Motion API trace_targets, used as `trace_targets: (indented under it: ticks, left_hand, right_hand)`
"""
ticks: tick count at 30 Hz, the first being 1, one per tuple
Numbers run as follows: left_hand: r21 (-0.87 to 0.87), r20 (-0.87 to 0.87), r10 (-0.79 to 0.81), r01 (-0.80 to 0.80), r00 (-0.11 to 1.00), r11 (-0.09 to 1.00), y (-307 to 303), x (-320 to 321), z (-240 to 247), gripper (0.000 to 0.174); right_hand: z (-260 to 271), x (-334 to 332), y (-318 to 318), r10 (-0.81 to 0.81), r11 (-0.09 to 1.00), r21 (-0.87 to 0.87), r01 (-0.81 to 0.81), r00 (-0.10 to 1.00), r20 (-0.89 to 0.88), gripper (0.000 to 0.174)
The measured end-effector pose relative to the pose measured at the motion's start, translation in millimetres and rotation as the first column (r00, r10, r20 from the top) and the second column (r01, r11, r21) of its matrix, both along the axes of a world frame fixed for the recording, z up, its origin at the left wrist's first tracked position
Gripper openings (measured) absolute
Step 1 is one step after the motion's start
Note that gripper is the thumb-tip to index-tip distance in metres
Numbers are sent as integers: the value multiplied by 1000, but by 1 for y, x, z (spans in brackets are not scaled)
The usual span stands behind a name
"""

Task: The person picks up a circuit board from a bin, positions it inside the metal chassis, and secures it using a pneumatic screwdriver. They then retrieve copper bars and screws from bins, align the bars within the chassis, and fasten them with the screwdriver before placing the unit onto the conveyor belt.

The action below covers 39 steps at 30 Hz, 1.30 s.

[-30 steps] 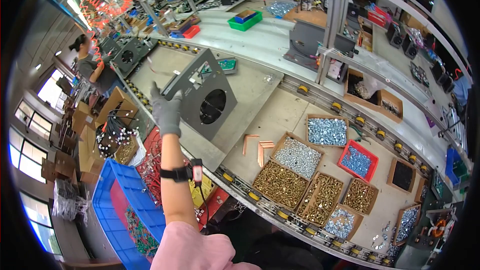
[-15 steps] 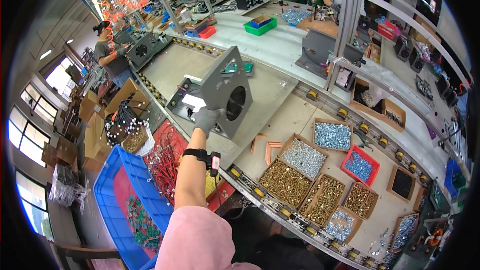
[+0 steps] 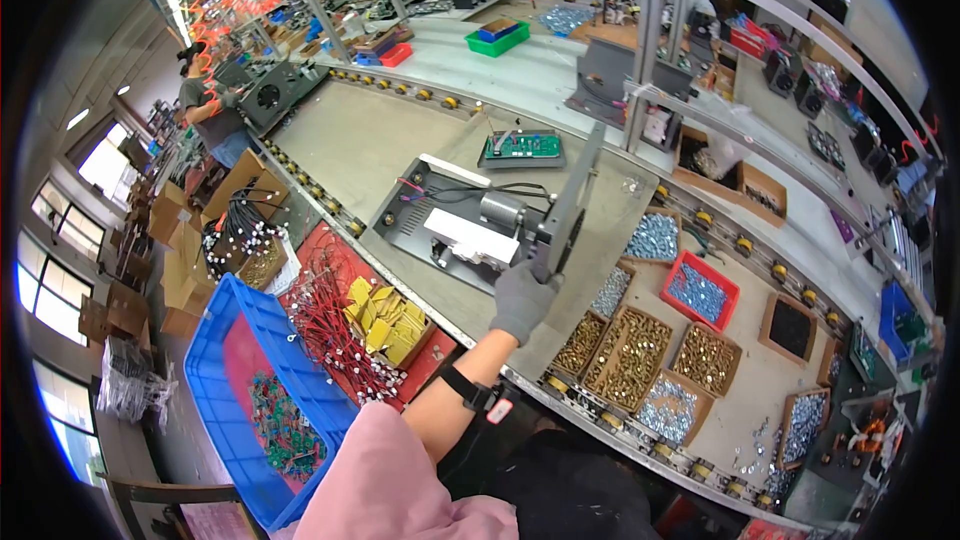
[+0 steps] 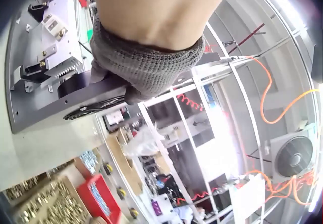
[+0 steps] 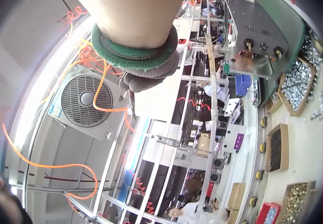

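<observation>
My gloved left hand (image 3: 527, 298) grips the near lower end of a grey metal panel (image 3: 575, 195), which stands on edge, nearly edge-on to the head view. In the left wrist view the fingers wrap over the panel's edge, close to its round fan grille (image 4: 96, 108). Left of the panel lies an open grey metal case (image 3: 408, 223) with a silver cylinder (image 3: 503, 208), a white block (image 3: 468, 236) and black wires. My gloved right hand (image 5: 151, 73) appears only in its wrist view, raised, fingers curled beside a thin dark rod (image 5: 132, 103); whether it holds this I cannot tell.
A green circuit board (image 3: 530, 146) sits behind the case. Right are cardboard boxes of brass screws (image 3: 628, 355) and a red tray (image 3: 735, 302) of silver fasteners. Red wires (image 3: 325, 315) and a blue bin (image 3: 215, 370) are left. Roller rails (image 3: 440, 98) edge the bench.
The panel has moved right and turned edge-on, uncovering the case and circuit board. My left hand has gone right with it, from the panel's left side to its near lower end.
</observation>
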<state>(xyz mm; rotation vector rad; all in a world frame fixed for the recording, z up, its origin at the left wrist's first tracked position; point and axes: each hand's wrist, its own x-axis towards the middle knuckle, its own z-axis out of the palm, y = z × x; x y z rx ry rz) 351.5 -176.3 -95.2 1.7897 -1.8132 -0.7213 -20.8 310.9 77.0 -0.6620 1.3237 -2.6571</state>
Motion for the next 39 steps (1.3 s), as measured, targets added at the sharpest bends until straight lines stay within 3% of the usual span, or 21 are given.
trace_targets:
  ticks: [2, 3, 4, 6, 7, 8, 9, 10, 12, 13, 15, 16, 18, 19, 22, 24, 26, 30, 31, 35, 39]
  left_hand:
    - [56, -70, -53, 57, 996, 997, 32, -25, 9, 38]
    - [105, -138, -85, 100, 987, 989, 48, -37, 11, 41]
    - [110, -143, -104, 121, 984, 987, 63, -49, 9, 41]
    - [-109, -224, -393, 377, 892, 920, 90, -71, 1, 43]
    - [-99, -233, -409, 396, 883, 913, 96, -73, -1, 43]
    - [-172, -212, -547, 520, 810, 837, 100, -73, -3, 41]
    - [-243, -183, -671, 629, 718, 739, 103, -71, -5, 39]
    - [-380, 20, -666, 622, 745, 684, 95, -67, -14, 38]
    - [-316, 136, -574, 585, 807, 747, 71, -56, -19, 43]
    - [-329, 228, -545, 590, 807, 737, 57, -51, -29, 53]
    - [-209, 371, -612, 705, 698, 678, 37, -51, -27, 71]
    - [-199, 364, -635, 723, 681, 662, 33, -53, -35, 71]
    - [44, 487, -719, 809, 495, 586, 24, -60, -55, 83]
    - [160, 587, -707, 800, 393, 578, 21, -63, -52, 88]
    - [271, 699, -661, 755, 271, 597, 22, -57, -62, 89]
    - [314, 598, -736, 752, 318, 579, 32, -72, -77, 91]
    - [296, 288, -846, 798, 449, 525, 47, -91, -83, 93]
    - [301, 225, -886, 836, 405, 459, 75, -129, -92, 101]
    - [433, 215, -907, 797, 361, 420, 80, -142, -89, 102]
    - [507, 167, -940, 791, 299, 342, 97, -172, -87, 103]
    - [430, 177, -951, 849, 253, 306, 117, -194, -98, 102]
  right_hand:
    - [-3, -1, -5, 78, 997, -21, -79, 997, -24, 30]
    - [6, 9, -18, 196, 980, 39, -195, 980, -37, 28]
    - [6, 9, -19, 177, 984, 46, -175, 983, -40, 28]
    - [-6, 4, -14, 97, 995, 27, -97, 995, 9, 30]
    - [-10, 5, -17, 57, 998, 21, -57, 998, 35, 31]
    - [-15, 4, -22, 15, 1000, 15, -16, 998, 61, 32]
    - [-7, 43, -67, -386, 915, 118, 387, 922, -27, 30]
    - [-16, 18, -44, 133, 990, -46, -134, 991, -19, 29]
    - [-11, 33, -56, 357, 934, 10, -358, 928, -109, 29]
    - [-10, 51, -72, 278, 960, 10, -279, 955, -104, 32]
    - [-9, 87, -102, 189, 981, 43, -187, 980, -61, 35]
    - [-10, 105, -119, 7, 1000, 25, -8, 998, 57, 33]
    - [-24, 108, -129, 249, 967, 61, -247, 968, -17, 30]
    - [-28, 111, -134, 250, 965, 83, -249, 968, -10, 29]
    - [-40, 116, -137, 219, 959, 173, -225, 974, 49, 28]
    - [-55, 119, -136, 111, 945, 296, -143, 986, 123, 30]
    - [-71, 119, -140, 61, 891, 434, -132, 983, 174, 33]
    - [-108, 118, -157, 170, 803, 543, -245, 968, 184, 31]
    - [-118, 116, -160, 214, 780, 560, -279, 960, 181, 29]
    - [-151, 102, -179, 152, 727, 639, -252, 966, 208, 29]
    - [-164, 54, -219, 110, 785, 609, -109, 993, 36, 28]
